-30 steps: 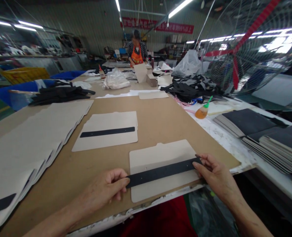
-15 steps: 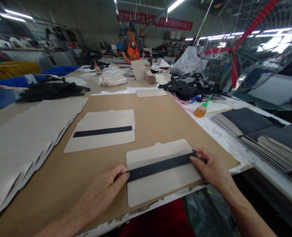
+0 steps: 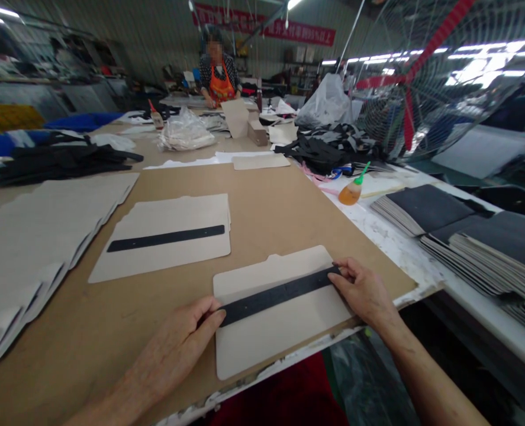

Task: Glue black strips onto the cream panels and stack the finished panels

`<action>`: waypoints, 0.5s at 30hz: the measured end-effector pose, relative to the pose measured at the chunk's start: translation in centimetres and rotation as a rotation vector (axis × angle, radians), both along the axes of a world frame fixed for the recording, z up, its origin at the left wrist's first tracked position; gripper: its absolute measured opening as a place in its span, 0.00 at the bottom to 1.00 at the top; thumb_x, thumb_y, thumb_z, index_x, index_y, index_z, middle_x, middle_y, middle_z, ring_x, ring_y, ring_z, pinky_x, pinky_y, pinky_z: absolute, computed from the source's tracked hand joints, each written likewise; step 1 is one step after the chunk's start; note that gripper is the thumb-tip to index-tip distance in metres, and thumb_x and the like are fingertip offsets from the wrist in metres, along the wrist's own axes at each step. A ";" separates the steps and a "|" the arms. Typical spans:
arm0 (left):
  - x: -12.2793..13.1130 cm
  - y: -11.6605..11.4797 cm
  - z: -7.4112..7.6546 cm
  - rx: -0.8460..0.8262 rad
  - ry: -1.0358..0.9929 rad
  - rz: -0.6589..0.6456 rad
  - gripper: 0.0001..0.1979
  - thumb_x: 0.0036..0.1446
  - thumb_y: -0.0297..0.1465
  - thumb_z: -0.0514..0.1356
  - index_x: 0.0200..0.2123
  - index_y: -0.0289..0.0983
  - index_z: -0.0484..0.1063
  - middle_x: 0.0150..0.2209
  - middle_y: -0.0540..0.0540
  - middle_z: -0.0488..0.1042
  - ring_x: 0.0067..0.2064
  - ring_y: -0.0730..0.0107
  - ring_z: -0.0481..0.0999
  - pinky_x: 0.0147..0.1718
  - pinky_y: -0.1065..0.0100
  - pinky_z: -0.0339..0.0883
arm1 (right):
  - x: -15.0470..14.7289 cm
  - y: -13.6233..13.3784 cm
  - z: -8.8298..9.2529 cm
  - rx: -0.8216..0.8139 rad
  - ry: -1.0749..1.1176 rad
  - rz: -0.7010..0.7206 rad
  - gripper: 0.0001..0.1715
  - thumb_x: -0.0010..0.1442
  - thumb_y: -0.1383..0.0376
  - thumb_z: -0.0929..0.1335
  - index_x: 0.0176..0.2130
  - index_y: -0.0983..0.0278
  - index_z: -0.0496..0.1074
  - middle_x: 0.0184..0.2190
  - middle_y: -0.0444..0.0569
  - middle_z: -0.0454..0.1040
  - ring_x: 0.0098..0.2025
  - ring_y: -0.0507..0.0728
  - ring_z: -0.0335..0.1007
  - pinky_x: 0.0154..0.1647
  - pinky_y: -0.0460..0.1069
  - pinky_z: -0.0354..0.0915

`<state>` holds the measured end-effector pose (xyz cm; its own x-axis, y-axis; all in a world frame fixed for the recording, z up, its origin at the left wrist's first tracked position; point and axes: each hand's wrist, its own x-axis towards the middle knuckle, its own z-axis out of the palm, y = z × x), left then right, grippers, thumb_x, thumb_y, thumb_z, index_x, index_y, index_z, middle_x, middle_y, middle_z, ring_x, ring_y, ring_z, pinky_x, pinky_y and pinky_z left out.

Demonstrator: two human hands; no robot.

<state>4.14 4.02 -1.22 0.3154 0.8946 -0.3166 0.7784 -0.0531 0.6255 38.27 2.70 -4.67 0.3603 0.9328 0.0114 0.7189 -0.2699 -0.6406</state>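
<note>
A long black strip (image 3: 280, 294) runs across a pale beige panel (image 3: 262, 346) near the table's front edge. Its left end is pinched between the thumb and fingers of my left hand (image 3: 186, 331). My right hand (image 3: 360, 290) grips the other end the same way, close to the panel's right side. Whether the strip lies flat on the panel or just above it, I cannot tell. Farther left lies a second beige panel (image 3: 173, 263) with a black strip (image 3: 167, 238) across it.
Overlapping beige panels (image 3: 44, 225) cover the table's left side. To the right are an orange glue bottle (image 3: 350, 194) with a green nozzle, stacked dark panels (image 3: 431, 207) and a pile of black strips (image 3: 328, 148). A large fan (image 3: 406, 83) stands beyond. Across the table is a person in an orange apron (image 3: 221, 83).
The whole view has shifted slightly, so things appear farther left. Both hands keep their hold on the black strip, which stays in about the same place over the panel.
</note>
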 end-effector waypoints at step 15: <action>0.2 0.2 -0.3 0.030 0.030 -0.011 0.18 0.64 0.46 0.45 0.31 0.41 0.64 0.28 0.54 0.68 0.33 0.66 0.70 0.33 0.67 0.58 | -0.9 0.3 0.6 -0.055 -0.162 -0.024 0.14 0.58 0.61 0.67 0.44 0.61 0.73 0.25 0.42 0.71 0.29 0.57 0.68 0.32 0.50 0.56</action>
<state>4.35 4.18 -1.48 0.3157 0.9006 -0.2988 0.7962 -0.0802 0.5997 37.38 2.99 -4.02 0.3801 0.9247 0.0199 0.8043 -0.3198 -0.5008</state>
